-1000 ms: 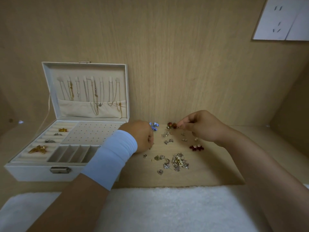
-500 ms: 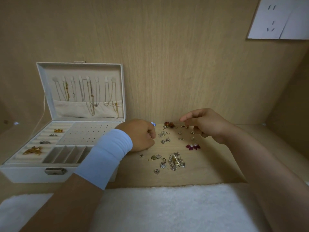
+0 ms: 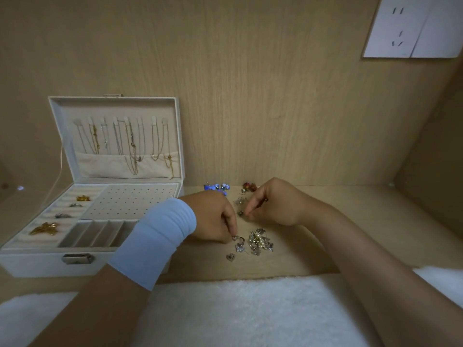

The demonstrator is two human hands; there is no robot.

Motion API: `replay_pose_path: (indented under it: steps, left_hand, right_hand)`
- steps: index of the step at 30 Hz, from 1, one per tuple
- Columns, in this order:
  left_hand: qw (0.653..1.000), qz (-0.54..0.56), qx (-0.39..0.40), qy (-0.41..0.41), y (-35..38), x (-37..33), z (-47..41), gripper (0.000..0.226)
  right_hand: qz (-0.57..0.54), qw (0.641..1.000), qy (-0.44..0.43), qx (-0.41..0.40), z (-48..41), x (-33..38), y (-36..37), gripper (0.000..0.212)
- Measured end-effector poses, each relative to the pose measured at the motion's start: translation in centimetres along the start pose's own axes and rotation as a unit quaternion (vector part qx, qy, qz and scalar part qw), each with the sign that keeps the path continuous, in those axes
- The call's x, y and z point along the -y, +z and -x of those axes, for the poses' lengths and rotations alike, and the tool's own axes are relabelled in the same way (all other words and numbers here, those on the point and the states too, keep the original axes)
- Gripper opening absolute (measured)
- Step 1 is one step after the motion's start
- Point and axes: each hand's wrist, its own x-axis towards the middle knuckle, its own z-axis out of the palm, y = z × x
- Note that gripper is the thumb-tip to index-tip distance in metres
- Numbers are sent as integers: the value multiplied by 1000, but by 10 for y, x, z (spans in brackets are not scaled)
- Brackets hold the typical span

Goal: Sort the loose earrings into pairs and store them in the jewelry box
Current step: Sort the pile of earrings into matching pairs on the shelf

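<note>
Wood desk, left hand grip pinching silver earring, right hand seemingly pinching stud.

White jewelry box sitting open at left, lid standing upright, gold and silver pieces lying in its roll slots, silver earring heap lying to its right, blue pair and red pair resting farther back, hooked silver earring and small dark earring being pinched

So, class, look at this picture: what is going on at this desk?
A person is sorting loose earrings. The left hand pinches a silver earring beside the tangled heap; the right hand pinches a small earring. A blue pair and a red pair lie by the back wall. The open jewelry box has nothing in its perforated panel yet.
</note>
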Motion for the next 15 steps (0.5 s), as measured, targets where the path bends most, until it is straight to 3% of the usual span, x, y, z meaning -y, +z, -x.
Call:
replay_pose_path:
  steps: [5, 8, 12, 15]
  left_hand:
    - [1000, 11, -23, 0, -1, 0, -1, 10]
    - [998, 28, -63, 4, -2, 0, -4, 13]
    - [992, 50, -112, 10, -1, -1, -14, 17]
    - [992, 61, -113, 5, -2, -6, -26, 19]
  right_hand:
    - [128, 992, -5, -12, -1, 4, 7, 14]
    - [86, 996, -3, -15, 1, 2, -7, 12]
    - [60, 989, 29, -132, 4, -15, -50, 11]
    - [82, 987, 54, -126, 0, -24, -59, 17]
